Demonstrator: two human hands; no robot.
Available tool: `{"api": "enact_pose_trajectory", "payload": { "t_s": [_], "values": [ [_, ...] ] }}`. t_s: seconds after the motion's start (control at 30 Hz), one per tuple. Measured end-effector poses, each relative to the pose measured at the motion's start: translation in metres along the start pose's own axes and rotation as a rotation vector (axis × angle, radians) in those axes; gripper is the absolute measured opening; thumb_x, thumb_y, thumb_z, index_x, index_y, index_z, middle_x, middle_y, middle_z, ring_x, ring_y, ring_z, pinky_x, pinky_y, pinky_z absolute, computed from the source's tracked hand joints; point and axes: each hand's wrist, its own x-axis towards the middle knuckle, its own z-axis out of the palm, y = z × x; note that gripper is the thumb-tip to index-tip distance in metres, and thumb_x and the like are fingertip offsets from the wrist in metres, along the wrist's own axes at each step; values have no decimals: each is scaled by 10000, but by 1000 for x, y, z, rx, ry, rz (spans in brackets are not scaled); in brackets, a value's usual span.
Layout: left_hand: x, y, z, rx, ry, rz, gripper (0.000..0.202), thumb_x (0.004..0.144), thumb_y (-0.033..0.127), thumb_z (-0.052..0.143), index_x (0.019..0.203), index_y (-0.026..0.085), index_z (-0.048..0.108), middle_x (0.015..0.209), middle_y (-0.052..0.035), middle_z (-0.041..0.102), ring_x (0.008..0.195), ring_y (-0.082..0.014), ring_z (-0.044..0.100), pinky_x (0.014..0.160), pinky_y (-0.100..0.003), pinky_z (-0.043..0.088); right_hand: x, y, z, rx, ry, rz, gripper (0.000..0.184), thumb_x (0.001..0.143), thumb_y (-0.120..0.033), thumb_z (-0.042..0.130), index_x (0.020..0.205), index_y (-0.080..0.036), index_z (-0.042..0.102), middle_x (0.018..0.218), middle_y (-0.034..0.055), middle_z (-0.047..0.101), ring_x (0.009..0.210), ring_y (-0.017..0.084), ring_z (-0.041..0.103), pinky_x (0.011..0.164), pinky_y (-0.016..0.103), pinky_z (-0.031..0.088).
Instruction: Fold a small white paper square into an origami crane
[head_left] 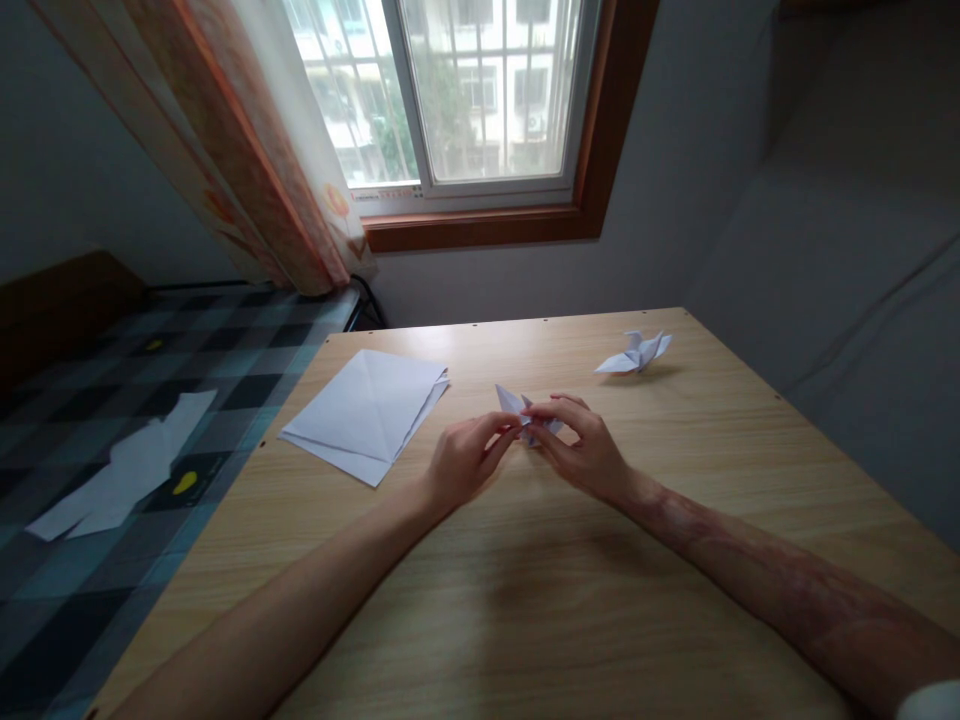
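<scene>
Between my two hands is a small folded white paper crane [509,400], held just above the wooden table [570,590]. Thumb and fingertips of my left hand [471,452] pinch its near side. My right hand [583,440] grips it from the right, fingers closed over part of a wing. One pointed wing sticks up to the left, and the fingers hide much of the middle. Farther back on the right rests another finished-looking paper crane [636,354], its wings spread. To the left lies a stack of square white paper sheets [367,405] with crease lines.
A bed with a dark checked cover [45,590] adjoins the table's left side, with white paper scraps [135,465] on it. Beyond the table are a wall, a wood-framed window [487,215] and an orange patterned curtain [255,140].
</scene>
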Motion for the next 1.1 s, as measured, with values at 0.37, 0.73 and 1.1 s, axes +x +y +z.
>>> {"api": "enact_pose_trajectory", "payload": {
  "t_s": [0.37,0.73,1.1],
  "values": [
    [4,0,-2,33,-53,84,130,1099,182,639,1209,220,697,1096,-66,840,936,-189,825,834,-280,622,2,0,0,92,9,128,79,1001,-333,826,1010,-264,790,884,26,781,874,235,711,870,387,557],
    [10,3,-3,77,-2,119,41,1086,208,653,1102,213,690,1013,-55,783,806,-158,731,784,-306,587,2,0,-2,136,-3,148,134,1001,-379,820,980,-252,784,914,41,789,885,236,714,810,369,574],
    [11,1,-1,-172,-28,-61,52,1053,223,678,1007,200,676,945,-51,741,791,-145,692,701,-265,579,2,3,-1,45,-6,116,122,1018,-333,798,932,-254,765,898,36,799,893,247,711,899,410,542]
  ]
}}
